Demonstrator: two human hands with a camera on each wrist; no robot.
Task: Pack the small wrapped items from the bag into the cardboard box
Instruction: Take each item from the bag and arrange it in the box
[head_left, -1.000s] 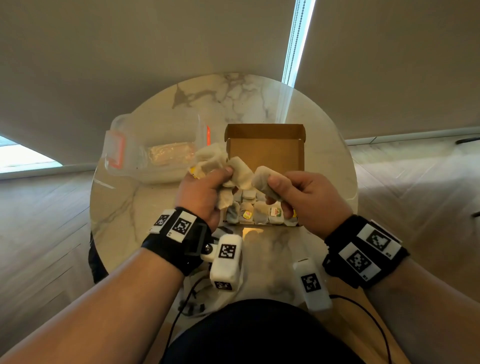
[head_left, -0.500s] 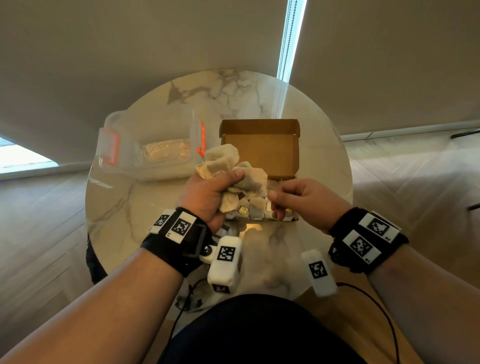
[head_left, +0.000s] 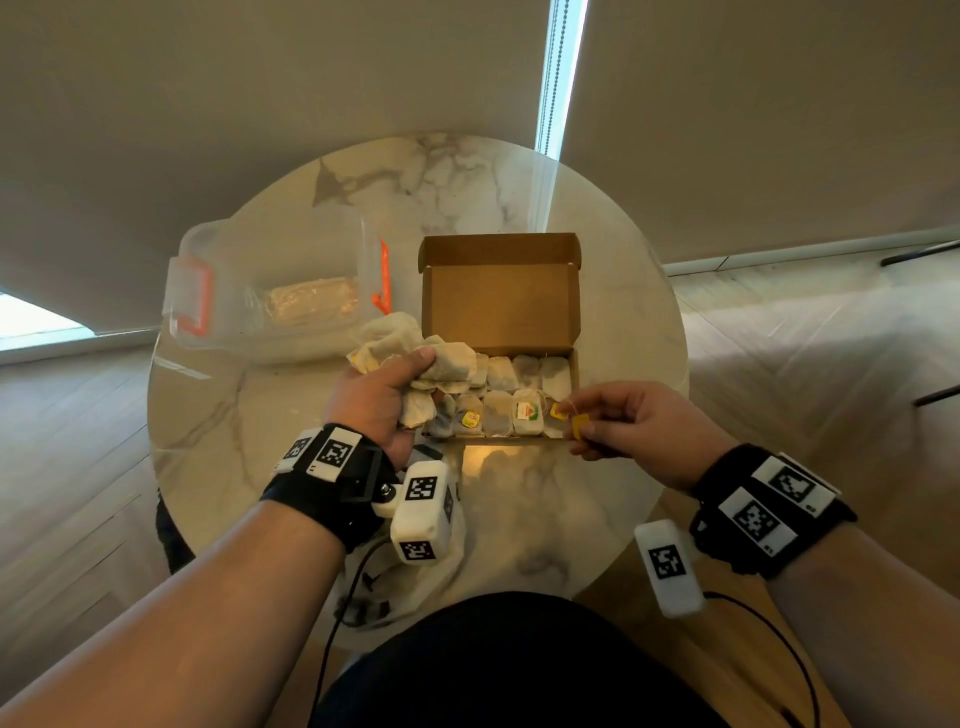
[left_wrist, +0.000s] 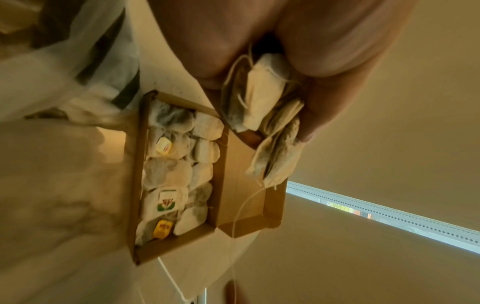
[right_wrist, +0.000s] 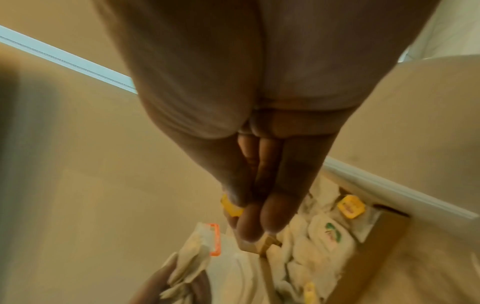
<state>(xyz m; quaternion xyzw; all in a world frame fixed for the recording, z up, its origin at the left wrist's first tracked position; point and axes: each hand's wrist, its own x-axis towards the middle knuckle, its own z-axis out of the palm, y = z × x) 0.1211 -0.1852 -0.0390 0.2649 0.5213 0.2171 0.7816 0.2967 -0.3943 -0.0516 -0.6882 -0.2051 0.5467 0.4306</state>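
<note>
The right hand (head_left: 639, 428) pinches a small yellow tag (head_left: 580, 425) between thumb and fingertips, just off the near right corner of the cardboard box (head_left: 500, 296). Across from it the left hand (head_left: 376, 402) clutches a crumpled bunch of tea bags (head_left: 415, 358) at the box's left edge. The open box sits on the round marble table (head_left: 519, 519), tea bags in rows inside, with the clear plastic bag (head_left: 270, 291) beside it to the left.
</note>
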